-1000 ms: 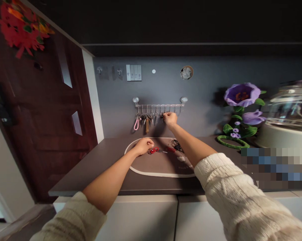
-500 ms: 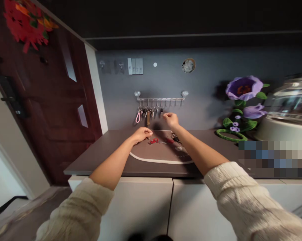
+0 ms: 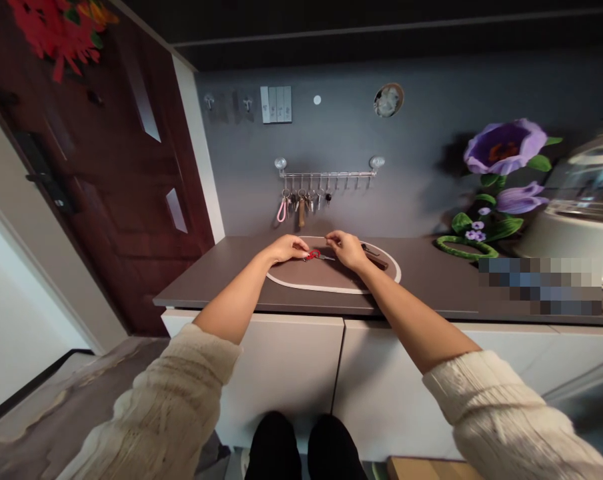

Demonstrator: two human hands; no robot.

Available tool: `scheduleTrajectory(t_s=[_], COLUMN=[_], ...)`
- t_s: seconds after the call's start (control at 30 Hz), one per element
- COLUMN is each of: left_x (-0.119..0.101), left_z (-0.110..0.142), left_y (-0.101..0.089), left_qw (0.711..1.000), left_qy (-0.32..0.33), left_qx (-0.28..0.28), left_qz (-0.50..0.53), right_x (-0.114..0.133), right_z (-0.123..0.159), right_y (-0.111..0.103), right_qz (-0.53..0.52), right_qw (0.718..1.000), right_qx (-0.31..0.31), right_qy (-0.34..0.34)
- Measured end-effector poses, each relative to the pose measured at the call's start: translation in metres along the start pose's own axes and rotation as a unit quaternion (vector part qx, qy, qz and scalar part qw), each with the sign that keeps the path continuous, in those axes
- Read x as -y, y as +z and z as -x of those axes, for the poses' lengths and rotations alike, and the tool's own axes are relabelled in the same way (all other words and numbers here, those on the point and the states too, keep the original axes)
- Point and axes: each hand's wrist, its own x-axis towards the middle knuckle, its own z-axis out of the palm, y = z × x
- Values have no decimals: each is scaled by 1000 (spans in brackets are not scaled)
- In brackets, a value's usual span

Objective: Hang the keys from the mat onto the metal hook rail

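Observation:
My left hand (image 3: pixel 287 249) rests low over the oval brown mat (image 3: pixel 326 287), thumb and fingers closing at the left end of a red key fob (image 3: pixel 313 254). A thin silver key lies flat to the right of that fob. Just right of it hovers my right hand (image 3: pixel 347 249), fingers bent and slightly apart, with nothing visible in them. Behind both hands, a clear hook rail (image 3: pixel 326 175) on the wall carries several key sets, including a pink loop strap (image 3: pixel 281 211), a brown strap (image 3: pixel 301 213) and a small black-headed key (image 3: pixel 329 198).
Dark items (image 3: pixel 376 257) lie on the mat right of my right hand. Purple flowers (image 3: pixel 504 150) with a green ring base (image 3: pixel 466 248) stand to the right, beside a large glass-topped white container (image 3: pixel 571 233). A dark red door (image 3: pixel 106 167) is at the left.
My right hand has come down from the hook rail to just above the mat. My left hand has closed in on the red fob. The view has tilted downward.

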Motion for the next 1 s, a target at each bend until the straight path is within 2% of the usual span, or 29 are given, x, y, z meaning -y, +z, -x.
scheduleTrajectory(t_s=[0.13, 0.3, 0.43, 0.6, 0.73, 0.87, 1.0], left_x=[1, 6, 7, 0, -7, -13, -16], left_z=[-2, -6, -8, -5, -2, -2, -1], left_y=[0, -2, -3, 3, 8, 9, 9], left_qw=[999, 992, 991, 996, 997, 989, 978], left_qy=[13, 36, 57, 52, 33, 0, -28], left_qx=[30, 11, 2, -27, -66, -92, -112], left_qz=[-33, -124, -123, -74, 12, 118, 174], right_x=[0, -1, -2, -1, 1, 1, 2], right_z=[-1, -6, -9, -8, -7, -8, -8], right_y=[3, 6, 8, 9, 9, 10, 10], right_qz=[69, 112, 123, 123, 120, 104, 76], right_qw=[996, 992, 991, 991, 991, 993, 995], right_qx=[29, 26, 12, 10, 14, 12, 6], right_qy=[-46, -49, -56, -53, -55, -55, -58])
